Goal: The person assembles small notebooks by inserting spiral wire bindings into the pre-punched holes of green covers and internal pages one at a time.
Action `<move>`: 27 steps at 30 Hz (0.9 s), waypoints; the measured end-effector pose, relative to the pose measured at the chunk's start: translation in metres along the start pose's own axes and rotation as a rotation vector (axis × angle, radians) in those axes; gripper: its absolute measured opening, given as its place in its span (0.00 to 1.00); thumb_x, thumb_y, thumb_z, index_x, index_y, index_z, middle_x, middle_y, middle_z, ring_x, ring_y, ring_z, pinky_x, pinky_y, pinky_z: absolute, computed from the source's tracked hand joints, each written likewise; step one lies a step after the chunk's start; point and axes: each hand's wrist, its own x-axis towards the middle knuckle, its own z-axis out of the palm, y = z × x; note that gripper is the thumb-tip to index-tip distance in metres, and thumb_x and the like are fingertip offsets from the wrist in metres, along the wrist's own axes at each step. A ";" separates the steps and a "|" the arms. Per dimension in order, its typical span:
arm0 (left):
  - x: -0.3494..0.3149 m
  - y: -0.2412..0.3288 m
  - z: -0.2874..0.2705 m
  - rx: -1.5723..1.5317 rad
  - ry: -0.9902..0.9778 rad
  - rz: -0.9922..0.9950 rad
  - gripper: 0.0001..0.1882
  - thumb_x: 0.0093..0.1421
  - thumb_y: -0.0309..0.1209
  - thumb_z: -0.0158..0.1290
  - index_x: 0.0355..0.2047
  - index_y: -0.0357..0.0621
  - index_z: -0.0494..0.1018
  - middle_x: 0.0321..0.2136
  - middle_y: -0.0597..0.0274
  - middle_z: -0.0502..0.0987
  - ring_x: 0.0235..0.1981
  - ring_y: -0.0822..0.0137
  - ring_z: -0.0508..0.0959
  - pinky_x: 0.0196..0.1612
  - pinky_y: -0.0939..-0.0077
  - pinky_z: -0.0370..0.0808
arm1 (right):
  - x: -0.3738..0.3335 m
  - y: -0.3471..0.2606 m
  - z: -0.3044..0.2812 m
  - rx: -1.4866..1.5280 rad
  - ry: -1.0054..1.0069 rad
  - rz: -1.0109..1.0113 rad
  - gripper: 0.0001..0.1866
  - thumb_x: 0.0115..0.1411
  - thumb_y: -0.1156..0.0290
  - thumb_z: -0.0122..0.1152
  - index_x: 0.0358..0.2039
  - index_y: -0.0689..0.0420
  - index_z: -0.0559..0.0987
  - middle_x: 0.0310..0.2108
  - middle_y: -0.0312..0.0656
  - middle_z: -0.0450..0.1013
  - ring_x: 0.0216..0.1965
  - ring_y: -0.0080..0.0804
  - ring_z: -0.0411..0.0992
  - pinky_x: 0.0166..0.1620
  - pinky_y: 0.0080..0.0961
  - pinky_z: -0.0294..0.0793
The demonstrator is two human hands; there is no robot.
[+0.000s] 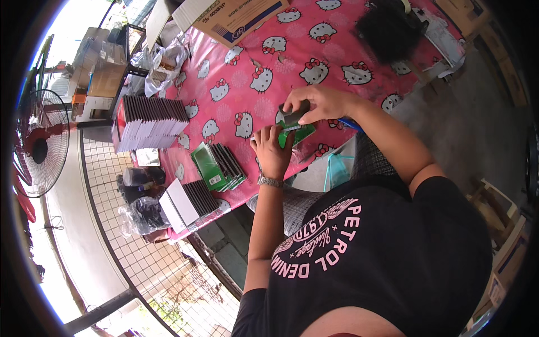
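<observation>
At the near edge of the table, my left hand (273,147) is closed, its fingers bent over a small green-covered notebook (304,133). A pale ridged strip, seemingly a spiral binding, runs along the notebook between my hands; its left part is hidden under my fingers. My right hand (321,105) grips a dark grey block (293,115) between thumb and fingers, just above that strip. Whether the block touches the notebook I cannot tell. Left of my left hand lies a fanned stack of green spiral notebooks (208,167).
White-paged spiral notebooks (179,205) lie at the table's near left, with a taller notebook stack (147,126) behind. A cardboard box (233,22) stands at the far side of the pink patterned tablecloth (224,115). A fan (39,143) is at left; a black object (390,31) sits far right.
</observation>
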 end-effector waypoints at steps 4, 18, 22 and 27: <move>0.001 0.003 -0.002 -0.011 0.008 0.013 0.18 0.52 0.40 0.64 0.40 0.48 0.73 0.40 0.60 0.74 0.46 0.53 0.71 0.52 0.54 0.64 | 0.002 -0.004 -0.002 -0.160 -0.046 0.187 0.11 0.51 0.75 0.69 0.34 0.62 0.78 0.40 0.43 0.77 0.44 0.30 0.74 0.50 0.29 0.72; -0.010 -0.035 -0.009 -0.141 0.068 -0.028 0.15 0.54 0.27 0.60 0.42 0.42 0.72 0.41 0.53 0.73 0.47 0.49 0.71 0.52 0.55 0.68 | 0.010 0.015 -0.007 -0.129 -0.179 0.186 0.15 0.58 0.71 0.65 0.45 0.63 0.83 0.49 0.43 0.77 0.54 0.33 0.72 0.59 0.29 0.66; -0.004 -0.038 -0.013 -0.162 0.007 -0.034 0.13 0.55 0.27 0.60 0.41 0.42 0.73 0.39 0.54 0.74 0.45 0.50 0.73 0.49 0.56 0.70 | 0.016 0.019 -0.005 0.561 -0.205 0.084 0.18 0.58 0.66 0.69 0.45 0.63 0.83 0.42 0.37 0.81 0.43 0.23 0.75 0.51 0.24 0.71; 0.000 -0.049 -0.012 -0.346 -0.049 -0.102 0.14 0.54 0.26 0.62 0.41 0.42 0.73 0.38 0.55 0.74 0.39 0.52 0.76 0.40 0.62 0.75 | 0.027 0.021 -0.002 0.393 -0.120 0.142 0.16 0.57 0.64 0.71 0.41 0.62 0.84 0.35 0.39 0.81 0.38 0.23 0.76 0.45 0.23 0.73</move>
